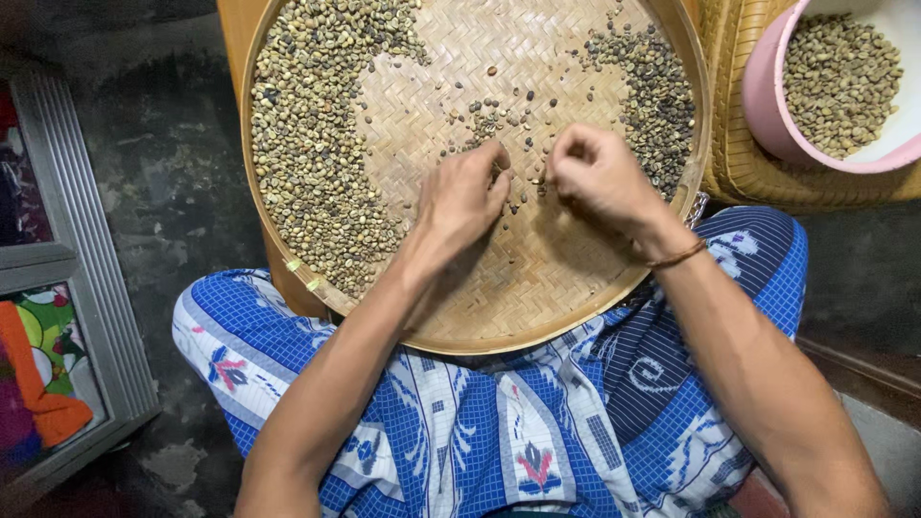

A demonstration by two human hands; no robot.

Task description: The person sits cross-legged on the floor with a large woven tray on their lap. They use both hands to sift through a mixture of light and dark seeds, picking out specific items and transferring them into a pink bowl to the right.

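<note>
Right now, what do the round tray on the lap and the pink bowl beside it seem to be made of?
Round tray: seemingly woven bamboo or cane strips, matt tan; a herringbone weave shows, with a bent wooden rim.
Pink bowl: probably plastic; the wall is smooth, evenly coloured and slightly glossy, with a white inside.
</note>
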